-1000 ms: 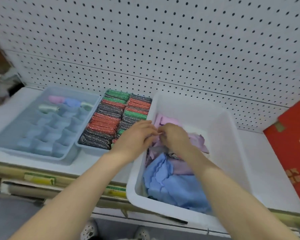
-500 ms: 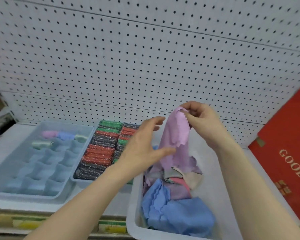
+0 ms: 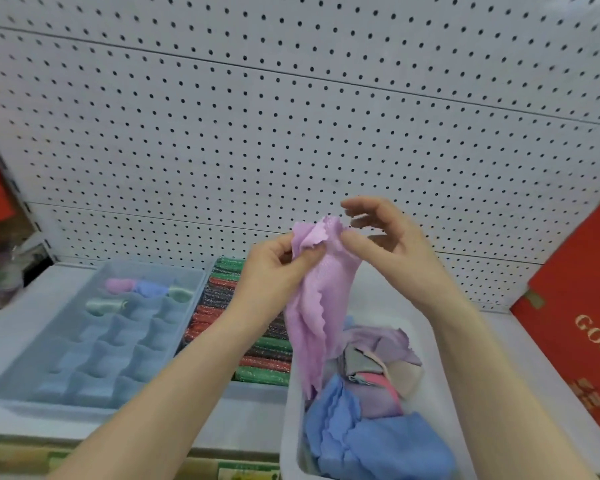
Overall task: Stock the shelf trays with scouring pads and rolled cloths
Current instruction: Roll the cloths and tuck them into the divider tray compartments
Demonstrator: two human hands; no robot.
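Observation:
A lilac cloth (image 3: 317, 306) hangs above the white bin (image 3: 291, 427), its lower end trailing into the pile of loose blue, lilac and pink cloths (image 3: 371, 420) inside. My left hand (image 3: 274, 268) pinches the cloth's top edge between thumb and fingers. My right hand (image 3: 378, 237) pinches the same top edge with its thumb and a finger, the other fingers spread. To the left lies a blue compartment tray (image 3: 94, 337) holding several rolled cloths (image 3: 142, 289) in its far cells. Between tray and bin sits a tray of red, green and dark scouring pads (image 3: 219, 306).
A white pegboard wall (image 3: 291, 116) rises behind the shelf. A red box (image 3: 575, 323) with gold lettering leans at the right. The shelf's front edge with label strips (image 3: 222, 471) runs along the bottom.
Both hands lifted the lilac cloth out of the bin. My left hand, open half a second ago, now pinches the top edge beside my right hand.

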